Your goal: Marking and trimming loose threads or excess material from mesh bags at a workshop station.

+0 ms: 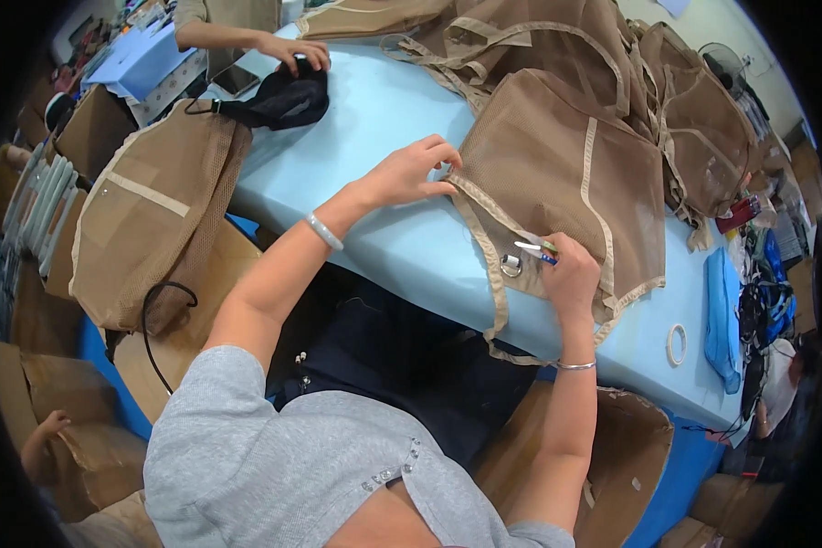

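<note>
A brown mesh fabric piece [530, 137] with beige binding tape lies on the table in front of me. My left hand [418, 172] pinches the tape [475, 195] at the piece's upper-left corner. My right hand [568, 279] grips small snips [532, 248] with green and blue on the handles, their blades over the piece's lower part. A shiny metal ring or cylinder [511, 267] sits just below the blades. A loose length of tape hangs over the table's front edge.
A co-worker's hand [297, 50] touches black fabric [283, 100] on the light blue table [356, 119]. More mesh pieces [155, 192] lie left and back right [703, 155]. A tape roll [676, 345] and blue pouch [721, 320] are rightward. Another person's hand [53, 422] shows lower left, beside cardboard boxes.
</note>
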{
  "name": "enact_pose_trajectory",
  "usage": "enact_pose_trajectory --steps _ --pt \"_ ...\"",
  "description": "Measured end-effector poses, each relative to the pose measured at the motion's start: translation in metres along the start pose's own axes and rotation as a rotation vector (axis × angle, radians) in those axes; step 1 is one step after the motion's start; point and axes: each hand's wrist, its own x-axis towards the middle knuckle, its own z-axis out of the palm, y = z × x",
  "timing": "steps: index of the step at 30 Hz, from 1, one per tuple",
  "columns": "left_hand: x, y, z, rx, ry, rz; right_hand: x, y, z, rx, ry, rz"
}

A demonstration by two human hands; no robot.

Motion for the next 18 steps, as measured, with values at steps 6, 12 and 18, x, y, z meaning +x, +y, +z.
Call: enact_pose_trajectory --steps 6,12,18 --pt "-0.014 0.054 0.016 -0.133 -0.005 0.166 0.004 0.004 0.000 -0.007 -0.012 0.044" --pt "-0.025 0.051 0.046 -0.106 -0.059 0.075 0.004 0.006 0.003 -0.009 -0.038 0.061" --pt "-0.033 0.061 0.032 -0.396 0.004 -0.207 -0.003 0.015 -0.006 -0.045 -0.042 0.101"
